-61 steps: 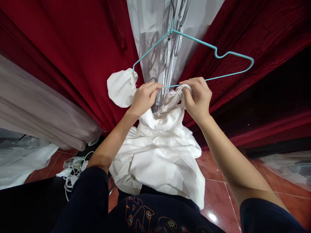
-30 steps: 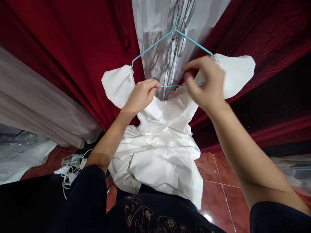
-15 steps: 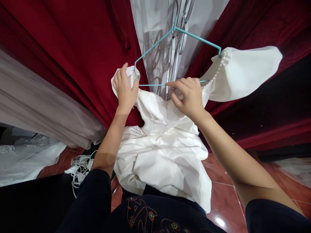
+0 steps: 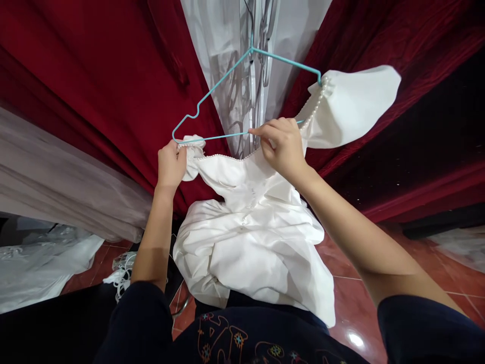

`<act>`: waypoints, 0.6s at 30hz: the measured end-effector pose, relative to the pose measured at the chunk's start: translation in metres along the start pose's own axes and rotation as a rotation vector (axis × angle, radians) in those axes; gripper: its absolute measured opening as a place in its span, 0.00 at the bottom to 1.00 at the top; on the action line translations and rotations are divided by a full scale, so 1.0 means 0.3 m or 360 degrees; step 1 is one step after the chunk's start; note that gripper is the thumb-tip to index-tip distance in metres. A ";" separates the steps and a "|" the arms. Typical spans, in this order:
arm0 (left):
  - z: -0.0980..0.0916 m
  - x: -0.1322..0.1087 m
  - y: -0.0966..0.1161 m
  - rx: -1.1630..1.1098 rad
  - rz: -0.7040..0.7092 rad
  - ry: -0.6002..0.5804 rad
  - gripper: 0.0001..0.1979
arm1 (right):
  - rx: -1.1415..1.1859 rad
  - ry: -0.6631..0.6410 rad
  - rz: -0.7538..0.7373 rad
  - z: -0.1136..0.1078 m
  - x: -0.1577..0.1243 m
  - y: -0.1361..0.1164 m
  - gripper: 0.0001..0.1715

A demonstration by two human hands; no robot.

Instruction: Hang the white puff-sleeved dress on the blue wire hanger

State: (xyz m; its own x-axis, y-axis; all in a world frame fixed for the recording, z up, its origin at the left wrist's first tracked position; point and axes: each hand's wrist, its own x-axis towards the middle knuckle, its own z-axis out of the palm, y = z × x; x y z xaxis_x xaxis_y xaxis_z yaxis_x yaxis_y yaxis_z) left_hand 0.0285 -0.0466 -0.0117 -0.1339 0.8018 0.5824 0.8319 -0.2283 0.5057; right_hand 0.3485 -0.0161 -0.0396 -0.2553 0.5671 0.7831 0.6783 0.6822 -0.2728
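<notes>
A white dress [image 4: 242,177] with pearl-edged neckline and straps hangs from a light blue hanger [image 4: 223,78]. Its right sleeve is on the hanger's right shoulder. The left strap is off the hanger's left end, just below it, and my left hand [image 4: 172,164] grips this strap by its beaded edge. My right hand [image 4: 282,144] pinches the hanger's bottom bar near the middle, its thumb and index finger together. The skirt lies gathered in folds toward my body.
Red curtains [image 4: 113,76] hang at both sides, with white fabric [image 4: 208,40] between them. At the lower left are a black surface [image 4: 49,323], white cables [image 4: 123,283] and sheer white cloth [image 4: 38,258]. The floor has red tiles [image 4: 348,298].
My left hand has moved down and left with the strap, which came off the hanger's left end. That end now shows bare. The view has shifted a little.
</notes>
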 end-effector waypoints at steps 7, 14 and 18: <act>-0.045 -0.090 0.077 -0.0032 0.0221 -0.0439 0.13 | 0.0053 0.0094 -0.0081 0.001 -0.015 0.003 0.22; 0.000 -0.055 0.275 -0.0144 0.0934 -0.0306 0.22 | 0.0157 0.0194 -0.0203 0.014 -0.024 -0.041 0.22; 0.084 -0.020 0.283 0.0063 0.0765 -0.0433 0.18 | 0.0218 0.0050 -0.0257 -0.024 -0.037 -0.033 0.20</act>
State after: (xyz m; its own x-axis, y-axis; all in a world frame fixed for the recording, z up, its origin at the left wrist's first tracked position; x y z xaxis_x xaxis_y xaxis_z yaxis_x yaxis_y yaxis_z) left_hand 0.1135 -0.0570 0.0117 0.4058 0.7273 0.5535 0.7852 -0.5874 0.1961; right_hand 0.3497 -0.0325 -0.0415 -0.3296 0.4322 0.8394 0.5298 0.8205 -0.2144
